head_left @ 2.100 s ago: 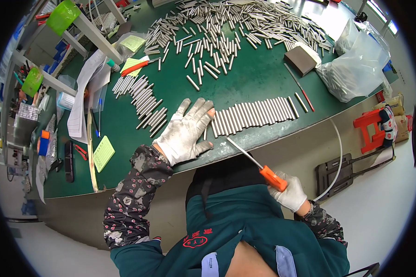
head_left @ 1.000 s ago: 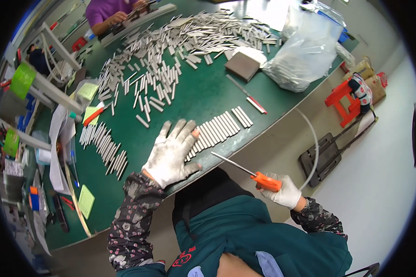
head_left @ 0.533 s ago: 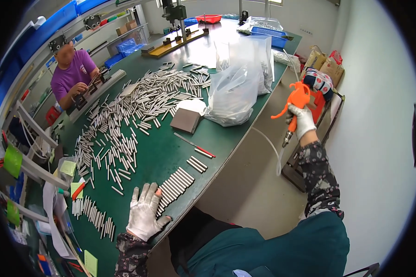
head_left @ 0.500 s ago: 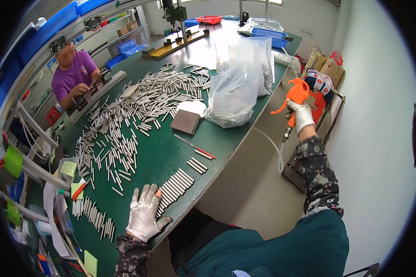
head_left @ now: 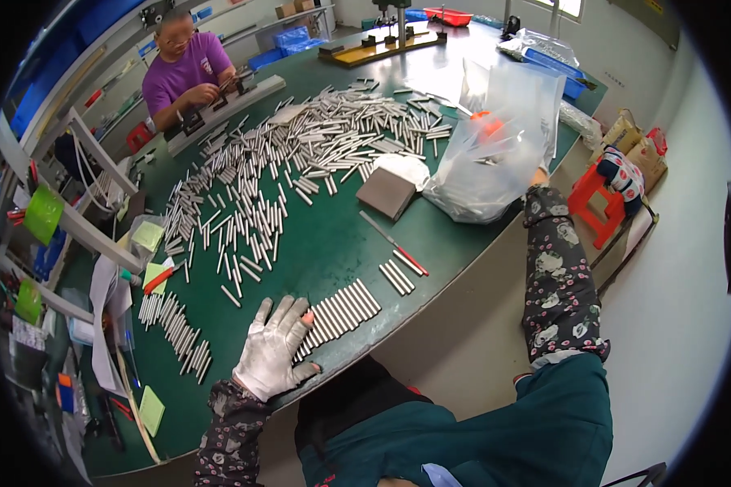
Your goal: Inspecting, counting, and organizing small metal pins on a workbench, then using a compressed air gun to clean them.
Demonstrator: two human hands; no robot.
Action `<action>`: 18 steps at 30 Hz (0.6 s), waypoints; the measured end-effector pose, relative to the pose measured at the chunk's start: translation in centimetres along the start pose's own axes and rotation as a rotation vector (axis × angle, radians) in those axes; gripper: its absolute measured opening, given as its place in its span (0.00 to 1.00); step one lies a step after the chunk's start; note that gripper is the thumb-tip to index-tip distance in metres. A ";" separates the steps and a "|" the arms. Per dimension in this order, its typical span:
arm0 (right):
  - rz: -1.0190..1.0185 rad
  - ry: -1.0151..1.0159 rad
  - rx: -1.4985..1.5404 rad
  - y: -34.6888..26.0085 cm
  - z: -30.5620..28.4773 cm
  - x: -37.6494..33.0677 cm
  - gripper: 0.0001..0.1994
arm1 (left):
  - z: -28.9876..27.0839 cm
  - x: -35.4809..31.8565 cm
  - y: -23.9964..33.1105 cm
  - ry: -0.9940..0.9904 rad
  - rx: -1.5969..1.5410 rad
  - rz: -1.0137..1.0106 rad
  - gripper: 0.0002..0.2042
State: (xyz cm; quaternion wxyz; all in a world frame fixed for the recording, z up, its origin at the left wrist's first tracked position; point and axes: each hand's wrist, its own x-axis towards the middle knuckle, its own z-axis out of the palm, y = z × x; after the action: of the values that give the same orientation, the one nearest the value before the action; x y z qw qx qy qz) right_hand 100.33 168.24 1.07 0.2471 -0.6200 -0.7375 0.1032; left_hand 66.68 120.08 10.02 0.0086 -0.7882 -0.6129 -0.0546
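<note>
Head view | row of metal rods (head_left: pixel 341 311) lined up side by side near the counter (head_left: pixel 325 243) front edge | left hand (head_left: pixel 270 357), gloved, laid flat at the row's left end, fingers spread | right hand hidden behind clear plastic bag (head_left: pixel 495 154), finger state cannot be told | loose rods (head_left: pixel 300 162) scattered farther back | seated person (head_left: pixel 185 69) at far side

On the green oval worktable (head_left: pixel 325 243): one flat brown rectangular block (head_left: pixel 387 193), one clear crumpled plastic bag (head_left: pixel 495 154), one slim red-tipped rod (head_left: pixel 394 243), and short silver metal rods (head_left: pixel 300 146) too many to count. Beside it, one purple-shirted person (head_left: pixel 183 69).
</note>
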 end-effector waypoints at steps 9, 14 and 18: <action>-0.067 -0.078 0.046 3.1 -3.2 0.0 0.17 | 0.5 -0.3 -0.5 0.043 -0.025 0.015 0.38; -0.102 -0.029 0.098 1.5 -3.6 -1.9 0.16 | 0.5 -0.5 -0.2 0.043 -0.029 0.005 0.37; -0.133 0.014 0.117 1.8 -4.6 -3.2 0.16 | 0.5 -0.2 -0.1 0.030 -0.043 -0.007 0.36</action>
State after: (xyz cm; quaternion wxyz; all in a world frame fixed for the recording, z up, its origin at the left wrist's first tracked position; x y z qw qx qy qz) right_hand 104.53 164.85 3.46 0.2945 -0.5548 -0.7680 0.1252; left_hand 66.56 119.93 9.53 0.0007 -0.7852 -0.6141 -0.0795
